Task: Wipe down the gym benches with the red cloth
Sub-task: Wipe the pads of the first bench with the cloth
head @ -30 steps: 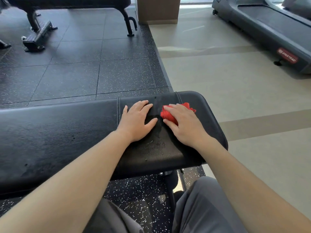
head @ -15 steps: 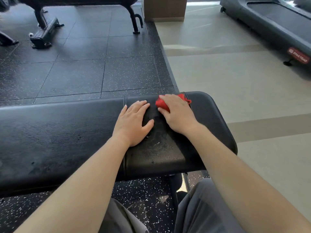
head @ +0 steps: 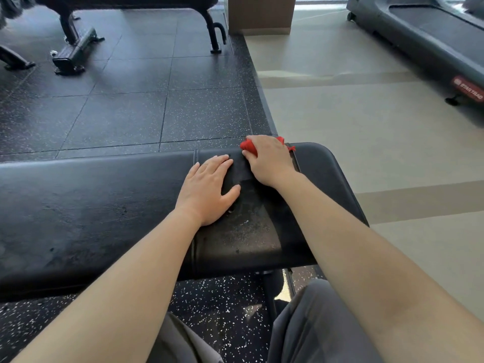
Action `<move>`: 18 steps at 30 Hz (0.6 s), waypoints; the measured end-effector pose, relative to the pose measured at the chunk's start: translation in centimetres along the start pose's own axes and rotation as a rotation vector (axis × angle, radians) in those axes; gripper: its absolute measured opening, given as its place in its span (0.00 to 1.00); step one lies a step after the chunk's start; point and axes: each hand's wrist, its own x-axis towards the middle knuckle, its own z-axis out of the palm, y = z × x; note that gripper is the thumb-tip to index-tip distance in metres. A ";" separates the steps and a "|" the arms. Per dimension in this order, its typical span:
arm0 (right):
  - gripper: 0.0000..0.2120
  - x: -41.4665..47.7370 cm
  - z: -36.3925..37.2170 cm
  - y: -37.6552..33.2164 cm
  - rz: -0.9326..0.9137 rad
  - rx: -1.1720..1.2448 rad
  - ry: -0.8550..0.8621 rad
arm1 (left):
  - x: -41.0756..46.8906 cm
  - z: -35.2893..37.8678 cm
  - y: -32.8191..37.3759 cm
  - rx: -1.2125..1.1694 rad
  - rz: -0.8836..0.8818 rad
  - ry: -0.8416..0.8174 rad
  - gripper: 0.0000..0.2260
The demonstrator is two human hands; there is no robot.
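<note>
Speckled rubber flooring (head: 131, 113) lies under a black padded bench (head: 78, 205). At the pad's far edge the right hand (head: 269, 161) curls over the bunched red cloth (head: 247, 147) and presses it down, probably to scrub that rim. Just beside it the left hand (head: 207, 189) lies flat with straight fingers, seemingly bracing the body. Another bench (head: 78, 43) stands well beyond, presumably next in line.

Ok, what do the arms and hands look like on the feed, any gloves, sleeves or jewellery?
Both are bare. The left hand and right hand wear no gloves, and no rings, watch or bands show. The left forearm and right forearm are uncovered to the frame's edge, so no sleeve is in view. The only clothing visible is loose grey fabric trousers over the knees.
</note>
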 end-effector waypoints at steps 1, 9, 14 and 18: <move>0.20 -0.7 0.0 0.2 -0.017 0.015 -0.003 | 0.0 0.0 -0.1 0.002 -0.002 -0.001 0.28; 0.22 -9.1 -1.5 0.6 -0.071 0.103 0.004 | -0.4 -0.4 0.4 -0.114 0.063 0.033 0.20; 0.22 -11.5 -1.8 1.0 -0.086 0.085 0.016 | -1.8 -0.4 1.2 -0.127 0.035 -0.007 0.20; 0.20 -9.0 -1.7 0.7 -0.073 0.068 0.022 | -3.3 0.0 1.6 -0.058 0.007 -0.020 0.23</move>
